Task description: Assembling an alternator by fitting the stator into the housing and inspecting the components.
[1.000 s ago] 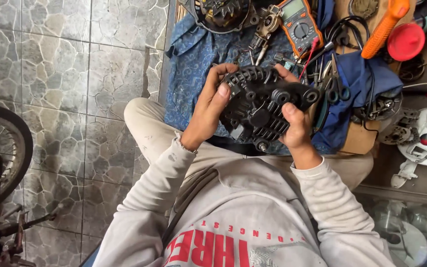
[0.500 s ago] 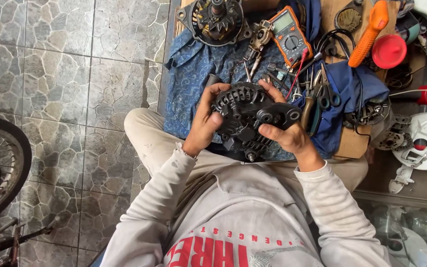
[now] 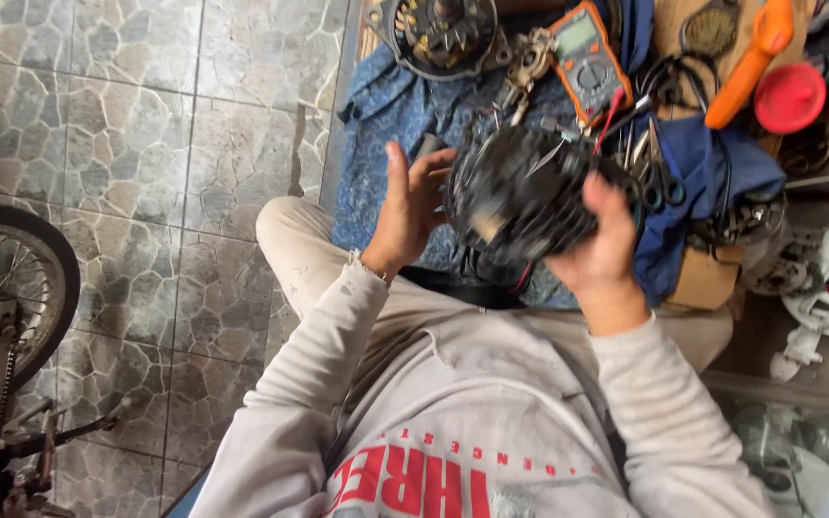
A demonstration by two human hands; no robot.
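A: Hands first. My right hand [image 3: 599, 251] is wrapped around the far side of the black round motor part [image 3: 520, 197], thumb over the top, fingers curled under; it carries the weight. My left hand [image 3: 413, 206] is half open, palm flat toward the near side of the part, fingers spread and only brushing it, so no real grip there.

B: Where does the part sit?

A: Lifted off my lap, above the blue patterned cloth [image 3: 386, 115], just in front of my chest. It looks blurred, so I judge it is being turned.

B: How would you do this well?

A: I'd keep the right hand as the cradle and let the left steady the rim, turning slowly over the cloth so anything loose lands there and not on the tiled floor [image 3: 127, 125]. I'd keep it clear of the scissors [image 3: 654, 173] and the orange meter [image 3: 589, 59] beyond.

B: What differs from half a second ago?

A: Then both hands clasped the part low against my lap, its ribbed face up. Now it is raised and rolled onto its side, and the left hand has let go and opened. The bicycle wheel [image 3: 7, 278] at my left shows more in view.
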